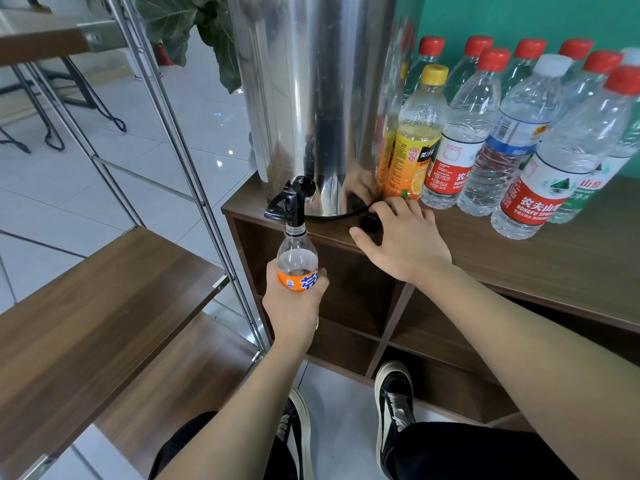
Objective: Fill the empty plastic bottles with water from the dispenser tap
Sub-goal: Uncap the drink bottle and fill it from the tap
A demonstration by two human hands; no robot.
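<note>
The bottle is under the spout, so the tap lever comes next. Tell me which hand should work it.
Right. The right hand lies free on the brown wooden cabinet top near the black plastic tap; the left hand grips the orange-labelled clear plastic bottle below it.

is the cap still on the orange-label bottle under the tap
No, the orange-label bottle held by the left hand has an open neck under the black tap, and a black cap lies by the right hand.

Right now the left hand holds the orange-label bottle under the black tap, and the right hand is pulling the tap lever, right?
Not quite. The head view shows the left hand holding the orange-label bottle under the black tap, but the right hand rests on the cabinet top by a black cap.
</note>
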